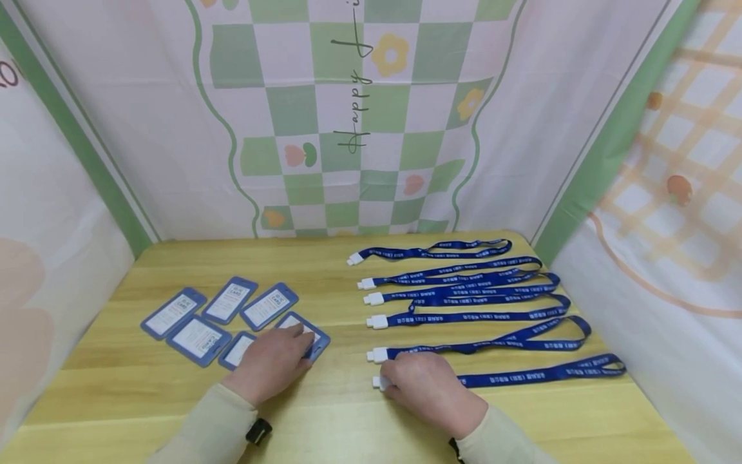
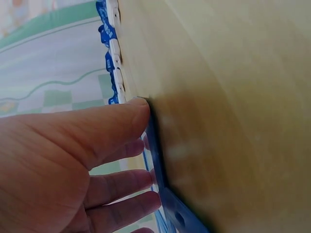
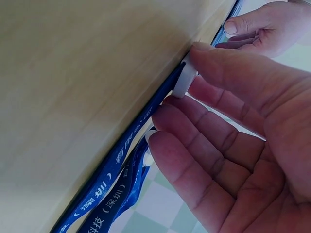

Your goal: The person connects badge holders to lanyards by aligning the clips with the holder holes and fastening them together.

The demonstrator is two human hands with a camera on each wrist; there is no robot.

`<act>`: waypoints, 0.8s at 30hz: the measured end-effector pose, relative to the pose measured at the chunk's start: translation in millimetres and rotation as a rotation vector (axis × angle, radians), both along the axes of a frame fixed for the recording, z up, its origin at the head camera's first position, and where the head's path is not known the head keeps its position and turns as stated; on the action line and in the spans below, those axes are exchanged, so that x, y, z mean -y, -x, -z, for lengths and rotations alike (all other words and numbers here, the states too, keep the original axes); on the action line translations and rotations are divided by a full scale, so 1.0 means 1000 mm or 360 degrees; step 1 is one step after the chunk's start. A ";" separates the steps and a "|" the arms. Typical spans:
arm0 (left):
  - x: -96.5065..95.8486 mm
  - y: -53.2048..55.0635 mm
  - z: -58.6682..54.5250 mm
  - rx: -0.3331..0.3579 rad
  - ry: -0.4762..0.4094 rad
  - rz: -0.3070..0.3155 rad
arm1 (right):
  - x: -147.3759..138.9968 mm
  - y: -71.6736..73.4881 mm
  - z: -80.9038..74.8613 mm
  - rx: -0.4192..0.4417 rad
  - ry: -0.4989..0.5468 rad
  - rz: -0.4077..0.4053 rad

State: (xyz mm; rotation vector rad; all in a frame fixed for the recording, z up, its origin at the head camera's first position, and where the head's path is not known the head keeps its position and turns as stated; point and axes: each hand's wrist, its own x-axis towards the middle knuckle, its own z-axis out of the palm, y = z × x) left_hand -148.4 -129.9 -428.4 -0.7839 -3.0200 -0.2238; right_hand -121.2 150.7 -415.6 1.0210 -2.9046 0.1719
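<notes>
My left hand (image 1: pixel 272 361) lies over the nearest right blue card holder (image 1: pixel 319 345), which is flat on the table with a white ID card inside. In the left wrist view the thumb sits at the rim of the holder (image 2: pixel 158 160) and the fingertips touch its face. At the nearest blue lanyard (image 1: pixel 522 377), my right hand (image 1: pixel 426 390) pinches the white plastic clip (image 3: pixel 184 80) between thumb and fingers. That hand covers part of the strap in the head view. The strap trails off to the right, ending in a loop.
Several other blue card holders (image 1: pixel 199 340) are grouped on the left of the wooden table (image 1: pixel 116 393). More blue lanyards (image 1: pixel 481 317) lie in rows on the right, white clips pointing left. A patterned cloth (image 1: pixel 388 116) hangs behind the table's far edge.
</notes>
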 end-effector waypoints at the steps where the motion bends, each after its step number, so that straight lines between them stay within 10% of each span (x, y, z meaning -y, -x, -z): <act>1: -0.001 0.000 0.000 0.0001 0.0001 0.0001 | 0.000 0.000 0.000 -0.0003 -0.0001 0.0000; 24: -0.010 -0.013 -0.004 0.0043 0.0044 -0.0002 | 0.002 -0.001 0.000 -0.0052 -0.0035 0.0024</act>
